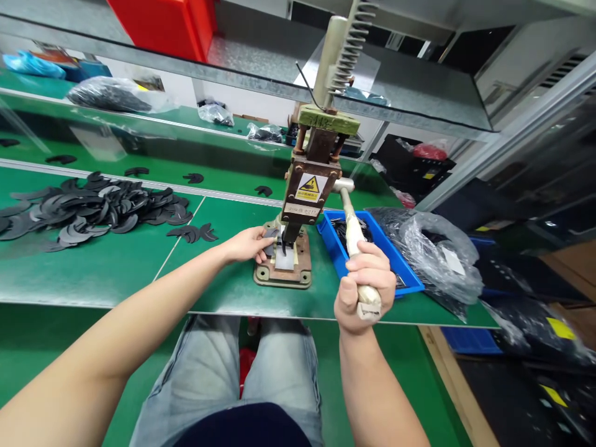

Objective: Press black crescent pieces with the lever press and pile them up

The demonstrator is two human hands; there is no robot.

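Observation:
A hand-operated press [311, 167] with a spring on top and a yellow warning label stands on the green table. My right hand [365, 285] is wrapped round its tape-covered lever [352, 230], which points down toward me. At the press base [303, 264], my left hand [249, 244] pinches a dark curved piece [270, 239] at the left side of the ram. A small black part lies on the light plate [284, 257] under the ram. Left of the press are a few loose curved pieces [190, 233] and a large pile of curved black pieces [93, 208].
Right of the press sits a blue tray [338, 254] holding dark parts, beside a clear plastic bag [437, 254]. A green conveyor belt [162, 152] behind carries several spaced curved pieces. Overhead is a metal shelf [261, 68] with a red bin [162, 25].

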